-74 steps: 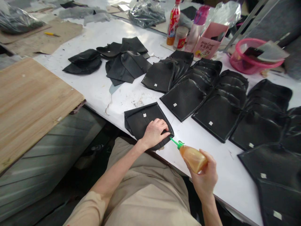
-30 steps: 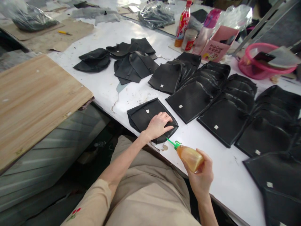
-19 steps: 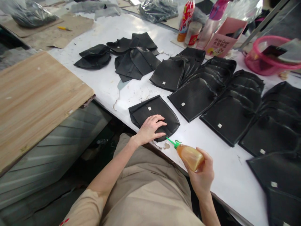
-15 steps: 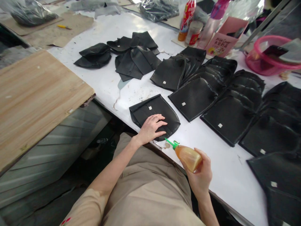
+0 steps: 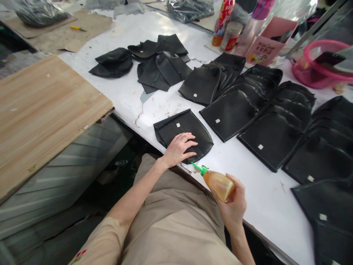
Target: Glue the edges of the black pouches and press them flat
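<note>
A flat black leather-like piece [image 5: 190, 123] with one curved side and a small white tag lies at the near edge of the white table. My left hand [image 5: 182, 149] rests on it, fingers spread and flat. In my right hand [image 5: 234, 206] is a squeeze glue bottle [image 5: 220, 185] of amber liquid, tipped over to the left. Its thin green nozzle points at the piece's near edge, close to my left fingertips; whether it touches cannot be made out.
Rows of overlapping black pieces [image 5: 270, 143] cover the table's right side. More folded black pieces [image 5: 162, 70] lie behind. At the back stand a red bottle [image 5: 224, 22], a pink box [image 5: 263, 51] and a pink basket [image 5: 311, 70]. A wooden board [image 5: 49, 114] juts in from the left.
The green nozzle has shifted slightly left along the near edge of the black piece, with the bottle and my right hand. My left hand stays on the piece. The view has moved a little.
</note>
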Demonstrator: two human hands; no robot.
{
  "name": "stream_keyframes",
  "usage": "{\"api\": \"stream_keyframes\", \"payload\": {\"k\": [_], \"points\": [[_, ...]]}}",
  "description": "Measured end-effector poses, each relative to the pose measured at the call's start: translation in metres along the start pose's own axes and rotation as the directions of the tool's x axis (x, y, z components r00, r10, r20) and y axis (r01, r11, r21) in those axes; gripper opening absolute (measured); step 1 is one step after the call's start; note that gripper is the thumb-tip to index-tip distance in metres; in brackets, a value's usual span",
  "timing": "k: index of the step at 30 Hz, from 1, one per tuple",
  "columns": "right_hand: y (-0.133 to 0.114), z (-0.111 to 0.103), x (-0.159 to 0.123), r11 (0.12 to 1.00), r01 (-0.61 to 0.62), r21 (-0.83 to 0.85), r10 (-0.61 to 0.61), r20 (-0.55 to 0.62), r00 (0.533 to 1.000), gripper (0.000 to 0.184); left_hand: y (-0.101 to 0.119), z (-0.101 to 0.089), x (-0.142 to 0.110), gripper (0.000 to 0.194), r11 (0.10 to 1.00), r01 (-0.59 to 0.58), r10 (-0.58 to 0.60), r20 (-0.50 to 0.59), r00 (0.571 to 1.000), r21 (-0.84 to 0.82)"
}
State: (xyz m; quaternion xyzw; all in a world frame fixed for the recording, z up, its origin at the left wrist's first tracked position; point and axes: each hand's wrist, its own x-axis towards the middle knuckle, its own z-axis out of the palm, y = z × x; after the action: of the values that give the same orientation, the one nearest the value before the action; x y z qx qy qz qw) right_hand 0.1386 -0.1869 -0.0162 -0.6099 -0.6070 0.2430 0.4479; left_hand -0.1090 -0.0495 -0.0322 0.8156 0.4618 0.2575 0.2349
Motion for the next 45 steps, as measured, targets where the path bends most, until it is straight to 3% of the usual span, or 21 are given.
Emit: {"api": "stream_keyframes", "payload": {"k": [8, 18, 32, 45], "points": [[-0.001, 0.001, 0.002, 0.997, -0.071, 0.022, 0.072, -0.042, 0.997, 0.055, -0.013, -0.028, 0.001, 0.047, 0.964, -0.015, 0.066, 0.186, 0.980, -0.265], [0.001, 0.005, 0.001, 1.000, 0.002, 0.023, -0.002, -0.002, 1.000, 0.055, -0.016, -0.019, 0.001, 0.042, 0.978, -0.044, 0.078, 0.161, 0.984, -0.203], [-0.004, 0.018, 0.006, 1.000, -0.009, 0.024, 0.010, -0.018, 1.000, 0.057, -0.016, -0.020, 0.000, 0.038, 0.977, -0.044, 0.081, 0.171, 0.982, -0.209], [-0.010, 0.007, 0.003, 0.999, 0.009, 0.034, -0.010, 0.027, 1.000, 0.054, -0.020, -0.017, -0.001, 0.037, 0.972, -0.070, 0.107, 0.155, 0.982, -0.224]]}}
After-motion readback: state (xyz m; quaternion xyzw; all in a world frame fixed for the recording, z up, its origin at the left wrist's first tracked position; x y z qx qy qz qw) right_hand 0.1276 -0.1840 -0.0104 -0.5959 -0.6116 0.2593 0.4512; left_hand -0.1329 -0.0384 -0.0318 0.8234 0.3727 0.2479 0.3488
